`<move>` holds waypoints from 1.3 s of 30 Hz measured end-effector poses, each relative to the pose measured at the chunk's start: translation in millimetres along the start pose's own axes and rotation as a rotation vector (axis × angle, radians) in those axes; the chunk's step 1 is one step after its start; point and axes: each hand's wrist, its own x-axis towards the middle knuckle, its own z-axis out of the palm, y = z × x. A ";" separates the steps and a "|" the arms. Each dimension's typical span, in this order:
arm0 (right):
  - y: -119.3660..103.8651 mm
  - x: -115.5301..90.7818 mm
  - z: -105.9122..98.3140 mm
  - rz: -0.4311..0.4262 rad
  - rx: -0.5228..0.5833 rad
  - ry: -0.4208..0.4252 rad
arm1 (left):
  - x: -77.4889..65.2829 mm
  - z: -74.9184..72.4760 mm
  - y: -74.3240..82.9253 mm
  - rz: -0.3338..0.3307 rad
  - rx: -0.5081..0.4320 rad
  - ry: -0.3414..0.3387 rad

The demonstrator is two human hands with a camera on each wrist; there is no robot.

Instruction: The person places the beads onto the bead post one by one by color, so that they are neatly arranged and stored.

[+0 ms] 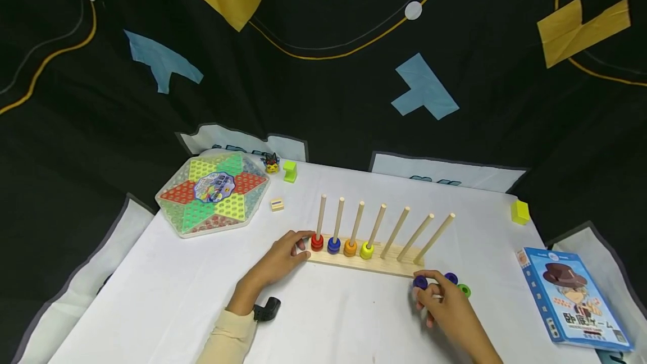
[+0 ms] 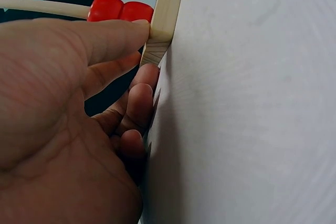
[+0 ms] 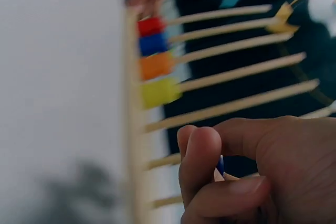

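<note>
A wooden peg stand (image 1: 349,261) with several upright pegs rests on the white table. Red beads (image 1: 317,242), blue beads (image 1: 333,245), orange beads (image 1: 350,248) and yellow beads (image 1: 367,250) sit on its four leftmost pegs; the pegs to their right are bare. My left hand (image 1: 275,260) grips the stand's left end, its thumb (image 2: 123,38) on the wood beside the red beads. With my right hand (image 1: 447,302) I pinch a purple bead (image 1: 420,282) by the stand's right end. Another purple bead (image 1: 451,278) and a green bead (image 1: 464,290) lie just beyond that hand.
A Chinese checkers board (image 1: 187,221) lies at the back left. Near it are a small figurine (image 1: 271,163), a green block (image 1: 290,171) and a small pale block (image 1: 277,204). At right stand a yellow-green block (image 1: 519,212) and a blue game box (image 1: 573,299).
</note>
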 end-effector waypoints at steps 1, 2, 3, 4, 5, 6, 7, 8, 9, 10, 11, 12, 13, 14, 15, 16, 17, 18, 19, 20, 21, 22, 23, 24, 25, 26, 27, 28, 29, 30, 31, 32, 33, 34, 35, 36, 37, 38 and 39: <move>-10.5 -1.8 -3.0 -0.030 -0.011 0.005 | -0.2 0.0 -0.4 0.002 0.001 0.002; -21.8 -3.5 -6.5 -0.062 -0.024 0.010 | -0.5 -0.1 -0.7 0.004 0.003 0.004; -33.2 -5.4 -9.9 -0.088 -0.038 0.016 | -0.7 -0.1 -1.2 0.007 0.006 0.007; -44.4 -7.5 -13.4 -0.118 -0.053 0.024 | -1.0 -0.1 -1.6 0.010 0.008 0.007; -55.4 -9.4 -17.0 -0.150 -0.063 0.033 | -1.2 0.2 -2.5 0.015 0.010 0.008; -65.9 -11.0 -20.5 -0.180 -0.065 0.038 | -1.5 0.2 -2.9 0.017 0.011 0.009; -76.2 -12.4 -23.9 -0.216 -0.068 0.042 | -1.7 0.2 -3.1 0.017 0.013 0.008; -85.8 -12.6 -27.1 -0.241 -0.070 0.047 | -1.9 0.3 -3.6 0.021 0.014 0.008; -94.5 -12.2 -30.0 -0.271 -0.071 0.053 | -2.0 0.4 -4.1 0.023 0.015 0.008; -102.4 -11.3 -32.9 -0.300 -0.072 0.058 | -1.9 0.5 -4.7 0.023 0.016 0.007; -109.7 -9.4 -35.4 -0.325 -0.073 0.064 | -2.0 0.6 -5.1 0.025 0.015 0.009; -116.2 -6.9 -37.4 -0.344 -0.080 0.071 | -1.9 0.6 -5.3 0.024 0.015 0.010; -121.7 -3.6 -39.1 -0.362 -0.088 0.079 | -1.8 0.7 -5.8 0.026 0.015 0.012; -126.6 0.1 -40.4 -0.373 -0.096 0.086 | -1.6 0.9 -6.0 0.027 0.014 0.015; -130.8 4.0 -41.3 -0.384 -0.102 0.091 | -1.5 1.0 -6.4 0.030 0.013 0.019; -134.3 7.9 -41.8 -0.390 -0.106 0.098 | -1.3 1.1 -6.5 0.030 0.013 0.021; -137.2 11.8 -42.0 -0.393 -0.111 0.103 | -1.2 1.2 -6.6 0.033 0.013 0.024; -139.6 15.5 -41.9 -0.393 -0.116 0.106 | -0.9 1.3 -6.6 0.035 0.016 0.025; -141.3 18.9 -41.5 -0.394 -0.119 0.104 | -0.7 1.3 -6.5 0.036 0.018 0.026; -142.6 21.8 -41.0 -0.392 -0.121 0.101 | -0.5 1.2 -6.2 0.035 0.021 0.024; -143.6 24.0 -40.6 -0.387 -0.121 0.096 | -0.3 1.0 -5.9 0.034 0.021 0.022; -144.4 25.7 -40.2 -0.383 -0.124 0.093 | -0.1 0.5 -5.2 0.030 0.023 0.017; -145.0 26.9 -39.8 -0.380 -0.128 0.089 | 0.2 -0.1 -4.7 0.028 0.023 0.015; -145.7 27.8 -39.6 -0.378 -0.129 0.085 | 0.7 -0.7 -4.3 0.025 0.023 0.013; -145.8 27.9 -39.5 -0.376 -0.131 0.082 | 0.8 -0.8 -3.7 0.020 0.021 0.009; -145.9 27.8 -39.6 -0.374 -0.133 0.083 | 1.0 -1.0 -3.2 0.016 0.017 0.007; -146.1 27.6 -39.7 -0.374 -0.138 0.084 | 1.4 -1.3 -3.0 0.015 0.016 0.007; -146.4 27.4 -39.8 -0.374 -0.144 0.087 | 1.7 -1.7 -2.6 0.013 0.015 0.007; -146.7 27.1 -39.9 -0.374 -0.149 0.089 | 2.1 -2.1 -2.3 0.012 0.015 0.008; -146.8 27.0 -39.9 -0.374 -0.153 0.089 | 2.4 -2.6 -1.9 0.009 0.014 0.007; -147.0 26.6 -40.1 -0.374 -0.156 0.091 | 2.6 -3.1 -1.5 0.009 0.014 0.005; -147.0 26.1 -40.3 -0.372 -0.157 0.093 | 2.8 -3.4 -1.2 0.010 0.014 0.003; -146.9 25.6 -40.5 -0.371 -0.160 0.094 | 2.7 -3.6 -0.9 0.010 0.016 0.001; -146.8 24.6 -41.0 -0.368 -0.160 0.096 | 2.7 -3.6 -0.7 0.010 0.017 -0.003; -146.7 23.6 -41.6 -0.367 -0.159 0.098 | 2.6 -3.4 -0.5 0.010 0.016 -0.004; -146.8 22.5 -42.3 -0.365 -0.158 0.102 | 2.4 -3.1 -0.6 0.011 0.016 -0.005; -146.8 21.1 -43.3 -0.365 -0.156 0.105 | 2.3 -2.8 -0.8 0.012 0.016 -0.005; -146.9 19.4 -44.7 -0.364 -0.154 0.110 | 2.1 -2.6 -0.9 0.013 0.016 -0.005; -146.8 17.5 -46.4 -0.369 -0.149 0.118 | 2.0 -2.2 -1.1 0.014 0.014 -0.003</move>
